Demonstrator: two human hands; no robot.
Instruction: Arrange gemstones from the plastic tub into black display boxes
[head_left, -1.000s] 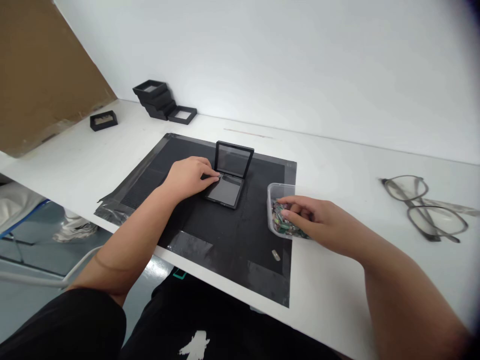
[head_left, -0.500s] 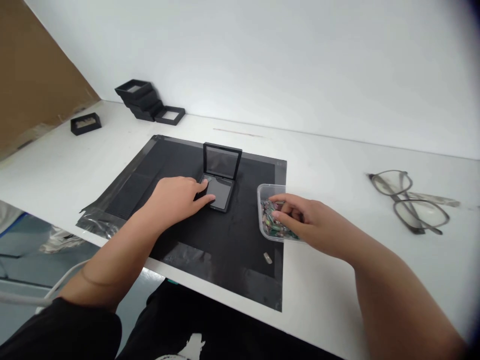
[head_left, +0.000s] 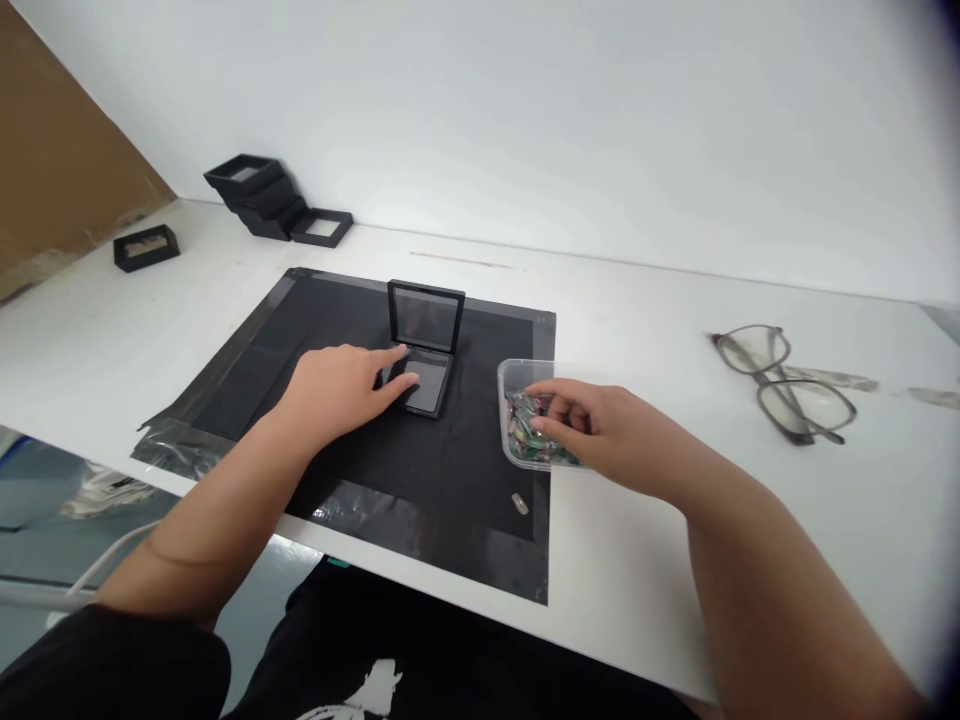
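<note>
A small black display frame [head_left: 426,320] stands opened on a black mat [head_left: 420,490], its lid upright and its clear film panel facing up. My left hand [head_left: 330,390] rests at the frame's left side, with thumb and index finger spread over its base; the other fingers are hidden. To the right, a clear plastic tub [head_left: 504,420] holds many small glossy coloured pieces [head_left: 525,425]. My right hand [head_left: 592,425] reaches into the tub, thumb and index finger apart at the pieces and the other fingers curled. No piece shows clearly between its fingers.
One small pale piece [head_left: 520,503] lies on the mat in front of the tub. Eyeglasses [head_left: 806,410] rest on the white table [head_left: 630,580] at right. Several black frames [head_left: 259,195] are stacked at the back left, with another frame [head_left: 146,248] farther left.
The whole view has shifted, so everything appears slightly farther left. My left index finger has drawn back a little towards the frame's left edge. My right hand stays in the tub.
</note>
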